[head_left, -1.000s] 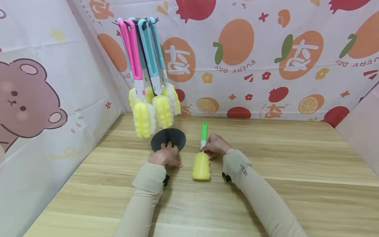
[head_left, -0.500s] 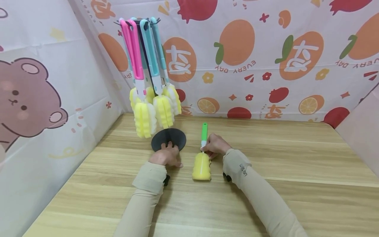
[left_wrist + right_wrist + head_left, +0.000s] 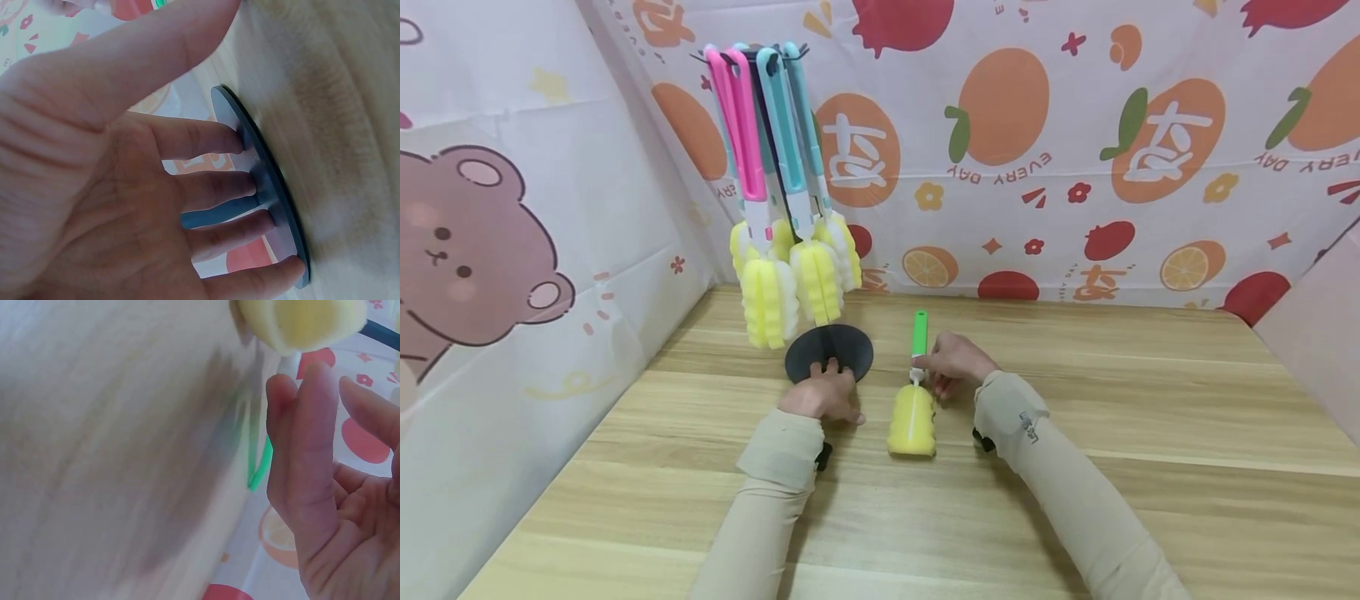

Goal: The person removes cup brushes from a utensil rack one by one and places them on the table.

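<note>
A bottle brush lies on the wooden table [image 3: 1150,400], its green handle [image 3: 919,332] pointing away and its yellow sponge head [image 3: 912,421] towards me. My right hand [image 3: 958,364] sits just right of the handle, fingers straight, a fingertip at the white neck. In the right wrist view the right hand [image 3: 319,475] stays straight beside the green handle [image 3: 259,465] and sponge head [image 3: 300,322]. My left hand [image 3: 820,396] presses flat on the black round base [image 3: 842,343] of a brush stand. The left wrist view shows the left hand [image 3: 125,187] with fingertips on the base disc [image 3: 265,169].
Several brushes with pink [image 3: 741,125] and teal handles [image 3: 778,125] hang from the stand's top, yellow sponge heads [image 3: 790,283] dangling above the base. Patterned cloth walls [image 3: 1037,150] close off the back and left. Bare tabletop stretches to the right and front.
My right hand has loosened from the brush's neck and shifted slightly up and right, fingers straightening. The brush and the left hand stay put.
</note>
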A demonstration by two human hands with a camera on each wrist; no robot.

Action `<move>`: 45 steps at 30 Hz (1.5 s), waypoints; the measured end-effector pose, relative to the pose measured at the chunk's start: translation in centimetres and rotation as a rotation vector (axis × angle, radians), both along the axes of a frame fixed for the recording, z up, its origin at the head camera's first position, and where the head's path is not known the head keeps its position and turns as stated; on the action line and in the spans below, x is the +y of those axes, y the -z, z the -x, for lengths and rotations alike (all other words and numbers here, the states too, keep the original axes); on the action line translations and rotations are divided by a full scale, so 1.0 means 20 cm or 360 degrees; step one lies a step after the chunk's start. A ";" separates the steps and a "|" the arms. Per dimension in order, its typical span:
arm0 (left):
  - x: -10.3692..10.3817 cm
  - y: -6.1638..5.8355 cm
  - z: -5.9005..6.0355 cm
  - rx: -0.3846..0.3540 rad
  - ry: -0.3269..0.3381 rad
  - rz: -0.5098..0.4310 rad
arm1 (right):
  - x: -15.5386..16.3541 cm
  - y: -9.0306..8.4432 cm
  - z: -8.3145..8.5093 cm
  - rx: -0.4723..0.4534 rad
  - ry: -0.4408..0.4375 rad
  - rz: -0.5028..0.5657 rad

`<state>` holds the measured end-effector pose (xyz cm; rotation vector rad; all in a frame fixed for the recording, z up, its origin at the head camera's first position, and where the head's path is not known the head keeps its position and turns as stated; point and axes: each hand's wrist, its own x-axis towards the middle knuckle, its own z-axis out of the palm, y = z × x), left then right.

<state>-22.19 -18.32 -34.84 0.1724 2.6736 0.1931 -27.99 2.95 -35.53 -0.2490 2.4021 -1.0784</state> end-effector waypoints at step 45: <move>0.00 0.01 0.01 0.0014 -0.0006 0.0019 | -0.04 -0.13 -0.02 0.0597 -0.0025 0.0174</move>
